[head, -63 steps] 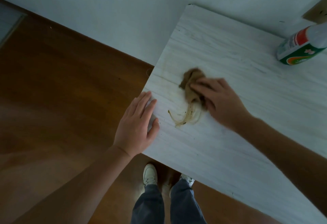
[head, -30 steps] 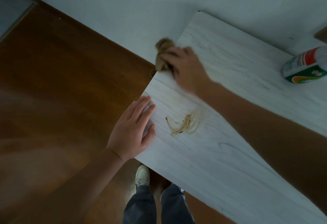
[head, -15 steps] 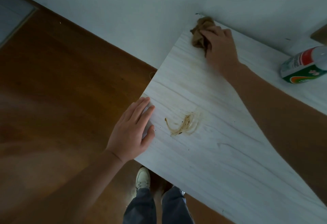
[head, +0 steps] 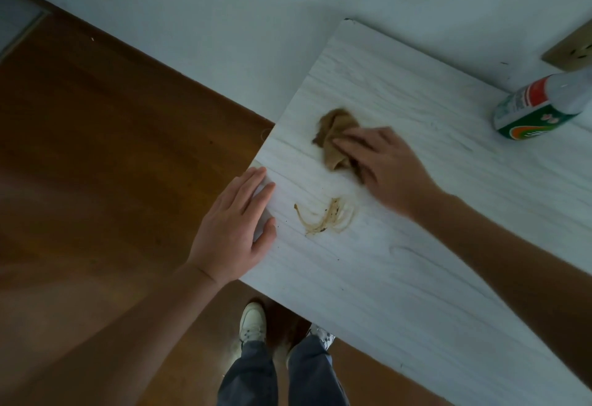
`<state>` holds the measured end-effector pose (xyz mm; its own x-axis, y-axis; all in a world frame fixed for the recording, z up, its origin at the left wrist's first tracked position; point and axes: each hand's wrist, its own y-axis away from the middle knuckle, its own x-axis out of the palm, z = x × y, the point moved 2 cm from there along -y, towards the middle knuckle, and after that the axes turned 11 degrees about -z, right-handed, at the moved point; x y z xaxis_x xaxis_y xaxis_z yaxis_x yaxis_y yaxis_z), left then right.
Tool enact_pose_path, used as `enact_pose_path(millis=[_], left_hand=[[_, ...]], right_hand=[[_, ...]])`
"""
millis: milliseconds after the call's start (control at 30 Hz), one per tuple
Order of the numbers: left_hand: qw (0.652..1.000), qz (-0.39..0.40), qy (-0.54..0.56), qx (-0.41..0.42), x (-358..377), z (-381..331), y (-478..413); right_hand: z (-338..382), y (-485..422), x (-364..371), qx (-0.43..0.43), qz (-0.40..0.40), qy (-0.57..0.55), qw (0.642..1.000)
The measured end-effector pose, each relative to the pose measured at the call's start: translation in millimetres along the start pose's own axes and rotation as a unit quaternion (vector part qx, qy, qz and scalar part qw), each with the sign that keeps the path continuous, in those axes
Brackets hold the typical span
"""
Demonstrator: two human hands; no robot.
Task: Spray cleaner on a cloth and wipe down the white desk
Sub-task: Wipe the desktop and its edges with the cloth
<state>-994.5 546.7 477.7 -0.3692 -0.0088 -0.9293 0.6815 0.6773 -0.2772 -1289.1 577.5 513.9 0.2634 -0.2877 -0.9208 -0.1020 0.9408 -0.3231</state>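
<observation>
Crumpled brown cloth [head: 334, 136] on the white wood-grain surface [head: 416, 277], near its left edge, pinned under the right hand [head: 384, 168]. Fingers [head: 355, 143] stretched flat across the cloth, pressing rather than clutching. Just nearer the body, apart from the cloth: a smeared brown stain [head: 323, 218], not yet wiped away. Left hand [head: 234, 229] laid flat on the surface's edge, fingers straight, holding nothing, probably bracing. White spray bottle with red and green label [head: 538, 107] well apart at the far right. Wiping step in hand, judging by the pressed cloth. Next: draw the cloth onto the stain, pressing firmly and keeping it bunched under the fingers.
</observation>
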Motion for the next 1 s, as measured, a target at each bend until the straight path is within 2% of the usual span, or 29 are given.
enact_pose_path(millis=[167,267,333,467,600,700,767,833,900,1000], left_hand=[[1.0,-0.002,0.004,-0.005,-3,-2,-1],[1.0,0.005,0.003,-0.007,-6,-4,-1],[1.0,0.004,-0.006,-0.007,-11,-5,3],[1.0,0.006,0.008,0.011,-24,-1,39],[1.0,0.015,0.017,0.016,-30,1,78],[1.0,0.005,0.019,0.008,-28,0,79],[1.0,0.001,0.01,0.016,-28,1,76],[1.0,0.002,0.011,0.022,-28,3,78],[1.0,0.003,0.018,0.024,-29,4,79],[0.999,-0.001,0.029,0.023,-30,3,79]], right_hand=[[-49,-54,5,0.106,-0.013,0.056,0.993],[-40,-95,25,0.186,-0.018,0.058,0.981],[-19,-106,37,0.196,-0.023,0.045,0.979],[47,-81,45,0.119,-0.017,-0.008,0.993],[119,-15,42,-0.023,0.035,-0.079,0.996],[130,7,35,-0.097,0.072,-0.123,0.985],[114,-7,34,-0.113,0.08,-0.091,0.986],[89,-31,37,-0.079,0.063,-0.037,0.994],[64,-54,40,0.015,0.036,-0.02,0.999],[54,-70,46,0.154,-0.007,-0.025,0.988]])
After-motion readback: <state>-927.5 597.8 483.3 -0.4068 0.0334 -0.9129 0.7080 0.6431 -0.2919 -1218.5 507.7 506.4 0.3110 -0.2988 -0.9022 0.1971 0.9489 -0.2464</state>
